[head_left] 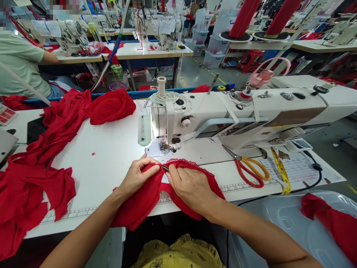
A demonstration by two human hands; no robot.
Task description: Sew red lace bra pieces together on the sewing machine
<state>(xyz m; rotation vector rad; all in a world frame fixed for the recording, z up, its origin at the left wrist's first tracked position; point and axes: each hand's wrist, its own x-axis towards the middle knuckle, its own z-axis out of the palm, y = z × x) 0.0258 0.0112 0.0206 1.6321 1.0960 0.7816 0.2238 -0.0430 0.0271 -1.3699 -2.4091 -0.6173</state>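
Observation:
A red lace-edged fabric piece [145, 199] lies on the white table [108, 156] in front of the sewing machine [223, 115]. My left hand [138, 177] rests on the fabric with fingers pressed down and pinching its upper edge. My right hand [189, 186] is closed around a small metal tool [165, 168], maybe thread snips, whose tip meets the fabric right by my left fingertips. Both hands sit just below the machine's needle plate [157, 149].
A pile of red fabric pieces [41, 160] covers the table's left side. Orange-handled scissors [249, 169] and a yellow tape measure [281, 171] lie at the right. A clear plastic bin [292, 223] with red cloth stands lower right. Another person [19, 63] sits at the far left.

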